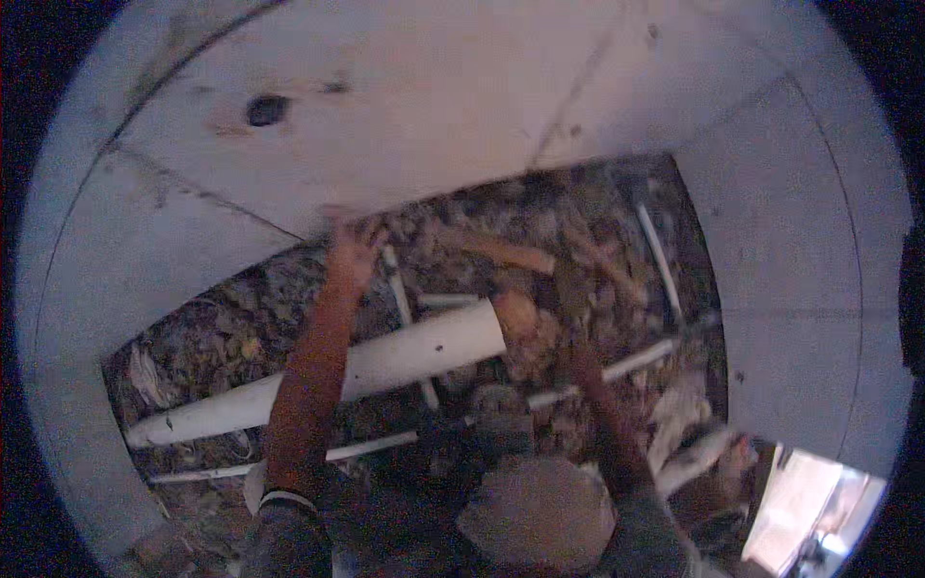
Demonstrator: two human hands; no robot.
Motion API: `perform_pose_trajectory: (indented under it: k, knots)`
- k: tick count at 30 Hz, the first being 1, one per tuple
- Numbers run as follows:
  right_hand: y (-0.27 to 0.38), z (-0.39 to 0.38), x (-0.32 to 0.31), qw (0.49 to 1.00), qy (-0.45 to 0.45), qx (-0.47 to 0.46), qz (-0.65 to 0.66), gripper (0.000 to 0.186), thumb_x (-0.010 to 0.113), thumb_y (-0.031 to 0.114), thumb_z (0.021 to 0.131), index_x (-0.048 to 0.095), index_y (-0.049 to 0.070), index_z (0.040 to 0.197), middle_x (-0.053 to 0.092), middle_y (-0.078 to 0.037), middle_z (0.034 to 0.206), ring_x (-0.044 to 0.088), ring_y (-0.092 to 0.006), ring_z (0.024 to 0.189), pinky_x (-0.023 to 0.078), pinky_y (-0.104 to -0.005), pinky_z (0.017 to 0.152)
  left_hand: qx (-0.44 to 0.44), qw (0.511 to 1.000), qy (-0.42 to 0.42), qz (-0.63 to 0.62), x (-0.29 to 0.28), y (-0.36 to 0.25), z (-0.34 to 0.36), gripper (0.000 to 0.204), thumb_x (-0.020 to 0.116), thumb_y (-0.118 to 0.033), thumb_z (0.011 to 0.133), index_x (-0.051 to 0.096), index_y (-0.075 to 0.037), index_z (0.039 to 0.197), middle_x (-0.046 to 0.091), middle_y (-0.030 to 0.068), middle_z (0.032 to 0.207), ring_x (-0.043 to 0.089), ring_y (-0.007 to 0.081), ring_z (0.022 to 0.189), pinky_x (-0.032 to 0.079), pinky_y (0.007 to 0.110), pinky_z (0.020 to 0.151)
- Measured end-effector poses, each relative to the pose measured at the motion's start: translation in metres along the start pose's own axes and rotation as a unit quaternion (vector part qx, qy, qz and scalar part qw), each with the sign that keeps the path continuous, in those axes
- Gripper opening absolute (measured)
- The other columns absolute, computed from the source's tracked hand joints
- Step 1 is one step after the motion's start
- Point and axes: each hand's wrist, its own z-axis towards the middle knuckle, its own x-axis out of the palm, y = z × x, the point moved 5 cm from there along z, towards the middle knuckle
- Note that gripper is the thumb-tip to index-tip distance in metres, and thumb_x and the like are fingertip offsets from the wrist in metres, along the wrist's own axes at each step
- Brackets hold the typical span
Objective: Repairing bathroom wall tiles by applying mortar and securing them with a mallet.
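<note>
- L hand (353, 243): arm stretched up-frame, fingers spread flat where the pale wall (405, 116) meets the rubble (568, 241); nothing gripped, fingertips blurred.
- R hand (578, 354): dark and blurred, down among the debris right of centre, just beside a thin white tube (631, 361). Can't tell if fingers are curled or loose, or whether they touch the tube.
- Big white pipe (385, 361): lies slantwise across the pit floor, low left to upper right, passing under the L forearm; open end near frame centre. Neither hand on it.
- Thin rods: one (403, 306) crossing behind the pipe, one (289, 460) along the lower left, one (660, 255) far right by the wall.
- Rock (540, 515): large, greyish, bottom centre, btwn the two forearms.
- Floor covered w/ dry leaves, scraps, broken bits; pale slabs enclose it on all sides.
</note>
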Motion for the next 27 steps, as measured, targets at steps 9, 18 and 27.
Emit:
perform_pose_trajectory:
  k: [9,18,27]
  knots:
    - [0.093,-0.111,-0.083,0.927,-0.071,0.031,0.368,0.044,0.046,0.014,0.092,0.037,0.002,0.134,0.046,-0.021,0.127,0.046,-0.0360,0.113,0.040,-0.0396,0.097,0.104,0.986,-0.126,0.035,0.002,-0.012,-0.009,0.084,0.057,-0.056,0.082,0.020,-0.010,0.142,0.026,0.0122,0.144,0.032,0.0281,0.129,0.028,0.045,0.106]
    - [0.404,-0.039,-0.307,0.913,-0.210,-0.349,0.014,0.048,0.053,0.025,0.089,0.041,0.003,0.130,0.055,-0.023,0.112,0.057,-0.0395,0.098,0.047,-0.0449,0.082,0.221,0.973,0.010,0.067,0.120,-0.070,-0.052,0.085,0.066,-0.051,0.078,0.024,-0.008,0.138,0.037,0.0093,0.134,0.041,0.0241,0.119,0.041,0.040,0.093]
    - [0.472,-0.028,-0.319,0.905,-0.261,-0.332,-0.054,0.047,0.051,0.023,0.091,0.039,0.001,0.131,0.058,-0.024,0.102,0.059,-0.0402,0.091,0.047,-0.0438,0.077,0.031,0.994,-0.025,-0.102,0.143,-0.077,-0.061,0.087,0.062,-0.054,0.080,0.020,-0.005,0.139,0.038,0.0120,0.134,0.044,0.0247,0.115,0.041,0.036,0.093]
